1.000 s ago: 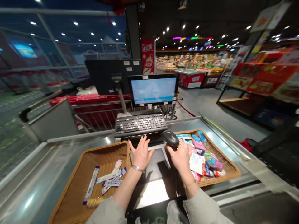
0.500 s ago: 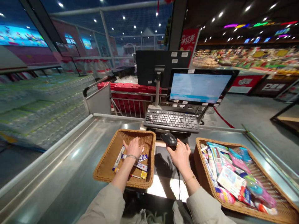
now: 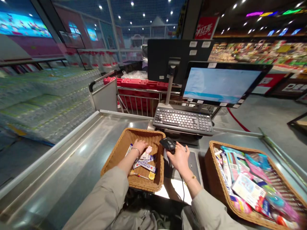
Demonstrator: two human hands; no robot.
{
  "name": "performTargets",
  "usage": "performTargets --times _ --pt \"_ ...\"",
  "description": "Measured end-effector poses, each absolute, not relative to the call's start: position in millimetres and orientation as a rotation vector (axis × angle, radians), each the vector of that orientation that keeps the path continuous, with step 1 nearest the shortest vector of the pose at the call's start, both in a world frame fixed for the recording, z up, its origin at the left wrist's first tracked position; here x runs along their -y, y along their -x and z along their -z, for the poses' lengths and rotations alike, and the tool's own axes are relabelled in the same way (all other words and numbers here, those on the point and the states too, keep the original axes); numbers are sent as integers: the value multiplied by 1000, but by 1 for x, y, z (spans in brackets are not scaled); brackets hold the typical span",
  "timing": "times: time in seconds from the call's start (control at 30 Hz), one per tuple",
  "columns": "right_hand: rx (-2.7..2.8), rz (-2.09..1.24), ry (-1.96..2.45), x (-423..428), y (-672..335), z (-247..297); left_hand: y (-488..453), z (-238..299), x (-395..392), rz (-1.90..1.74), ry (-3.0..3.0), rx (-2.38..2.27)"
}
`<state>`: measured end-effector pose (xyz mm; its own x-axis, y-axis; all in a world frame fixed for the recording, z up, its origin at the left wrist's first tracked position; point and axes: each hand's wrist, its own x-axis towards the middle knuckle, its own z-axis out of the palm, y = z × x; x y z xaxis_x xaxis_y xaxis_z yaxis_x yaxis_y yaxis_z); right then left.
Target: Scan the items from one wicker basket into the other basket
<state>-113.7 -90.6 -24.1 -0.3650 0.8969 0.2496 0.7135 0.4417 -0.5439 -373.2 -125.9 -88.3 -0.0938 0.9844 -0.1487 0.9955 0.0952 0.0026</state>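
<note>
Right grip closed round the black scanner, its head aimed toward ten o'clock. Left grip down in the left basket, my fingers on a pink packet; pinched or just touching, I can't tell. More packets lie at six o'clock of it. Keyboard at twelve, full basket at three on the steel table.

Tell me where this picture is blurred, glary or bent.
Head view: the centre is sharp, with the right hand gripping the scanner; the stacked goods at left and the right basket at its near corner smear; ceiling lights glare off the steel counter; the screen is washed out; the wide lens bows straight edges.
</note>
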Motion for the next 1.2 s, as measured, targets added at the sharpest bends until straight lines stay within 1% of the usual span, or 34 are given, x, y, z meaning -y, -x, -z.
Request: performTargets --times 0.2,0.37,0.7,1.03,1.2 --pt "2215 -489 1371 94 116 24 380 110 114 196 -2391 -1844" --pt "2211 -487 1397 94 116 26 380 122 104 238 -2498 -1711" --pt "2198 -493 1408 93 117 29 412 128 114 392 -2448 -1830" --pt "2181 -496 1419 92 116 33 420 135 123 366 -2366 -1913" --pt "2164 -499 1418 91 113 32 414 125 124 355 -2322 -1983"
